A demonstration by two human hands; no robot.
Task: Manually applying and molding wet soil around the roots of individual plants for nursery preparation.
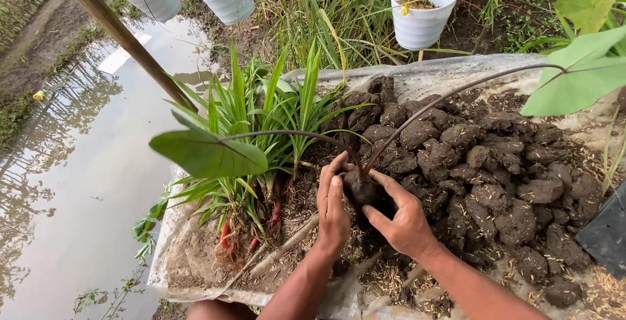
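A dark soil ball (359, 186) is cupped between the left hand (332, 206) and right hand (399, 219), both closed on it, apparently so it is kept from crumbling. Two thin stems (417, 114) rise from the grip, and loose soil clods (495, 170) lie just beyond it.

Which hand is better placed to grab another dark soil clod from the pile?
Probably right: the right hand lies beside the pile of dark soil clods, while the left hand sits on the far side by the green plants.

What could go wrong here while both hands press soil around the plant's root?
The two long thin stems carry big leaves; they may bend or snap if the root ball tips between the left hand and right hand. The sheet edge lies beside the water, so soil may slide in.
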